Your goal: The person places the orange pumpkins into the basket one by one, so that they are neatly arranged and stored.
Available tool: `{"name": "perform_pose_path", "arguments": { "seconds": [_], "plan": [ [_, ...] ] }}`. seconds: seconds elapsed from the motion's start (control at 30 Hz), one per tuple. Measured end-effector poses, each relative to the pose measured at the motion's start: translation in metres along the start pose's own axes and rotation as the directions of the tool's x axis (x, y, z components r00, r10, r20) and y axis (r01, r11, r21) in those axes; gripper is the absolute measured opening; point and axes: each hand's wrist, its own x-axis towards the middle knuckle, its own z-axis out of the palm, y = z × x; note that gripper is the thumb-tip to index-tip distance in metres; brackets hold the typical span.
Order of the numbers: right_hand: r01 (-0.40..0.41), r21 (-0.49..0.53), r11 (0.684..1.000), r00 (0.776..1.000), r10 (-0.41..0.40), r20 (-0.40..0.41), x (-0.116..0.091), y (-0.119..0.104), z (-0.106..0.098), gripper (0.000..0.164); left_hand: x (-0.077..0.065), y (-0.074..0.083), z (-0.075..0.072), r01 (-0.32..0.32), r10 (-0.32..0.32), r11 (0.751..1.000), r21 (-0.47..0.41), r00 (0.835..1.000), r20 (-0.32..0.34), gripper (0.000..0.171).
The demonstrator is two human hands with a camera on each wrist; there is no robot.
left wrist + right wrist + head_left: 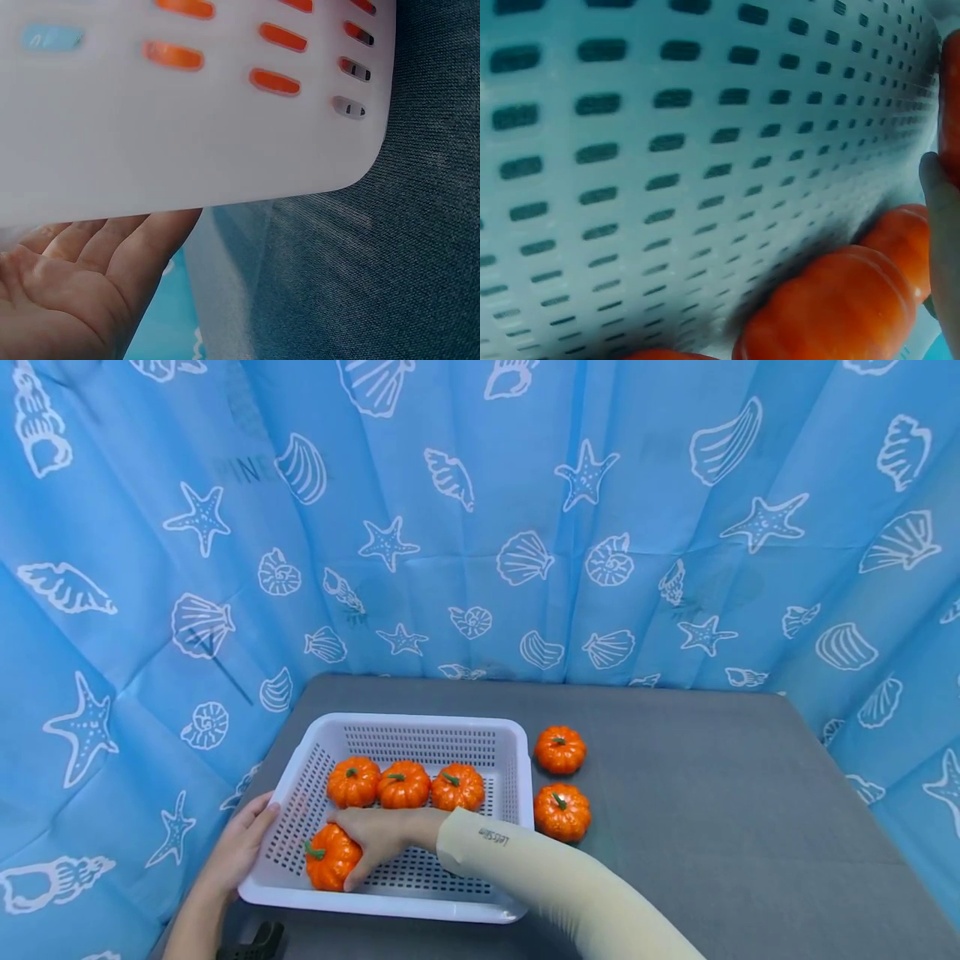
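My right hand (pixel 382 839) grips a small orange pumpkin (pixel 330 860) in the near left of the white perforated basket (pixel 375 906). That pumpkin's green stem points left. Behind it, three more pumpkins (pixel 405 785) sit in a row inside the basket. In the right wrist view, the held pumpkin (pixel 950 112) shows at the right edge, above other pumpkins (pixel 829 311). Outside, at the basket's left rim, my left hand (pixel 243 843) touches the side. The left wrist view shows its fingers extended, their tips hidden by the basket edge (pixel 187 165).
Two pumpkins, one farther back (pixel 560 749) and one nearer (pixel 562 812), stand on the grey table (pixel 712 793) just right of the basket. A blue curtain (pixel 480 568) with white shells and starfish hangs behind and along both sides.
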Motion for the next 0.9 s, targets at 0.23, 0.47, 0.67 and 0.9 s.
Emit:
{"name": "perform_pose_path", "arguments": {
  "seconds": [0.23, 0.47, 0.67, 0.9],
  "plan": [
    [-0.021, 0.069, 0.997, 1.0, 0.022, -0.014, 0.001, 0.003, 0.004, 0.098, 0.003, 0.0, 0.0, 0.011, -0.011, 1.0, -0.021, 1.0, 0.004, 0.062],
    [-0.057, 0.113, 0.992, 0.998, 0.058, -0.005, 0.004, 0.005, 0.009, 0.098, 0.003, -0.001, 0.001, 0.018, -0.018, 1.0, -0.013, 1.0, 0.003, 0.063],
    [-0.047, 0.106, 0.993, 0.999, 0.048, -0.009, 0.007, 0.002, 0.013, 0.096, 0.0, -0.003, 0.001, 0.026, -0.026, 1.0, 0.003, 1.0, -0.003, 0.063],
    [-0.079, 0.061, 0.995, 0.997, 0.079, -0.001, 0.008, -0.001, 0.013, 0.098, 0.0, -0.001, 0.0, 0.033, -0.033, 0.999, -0.002, 0.999, -0.003, 0.063]
  ]
}}
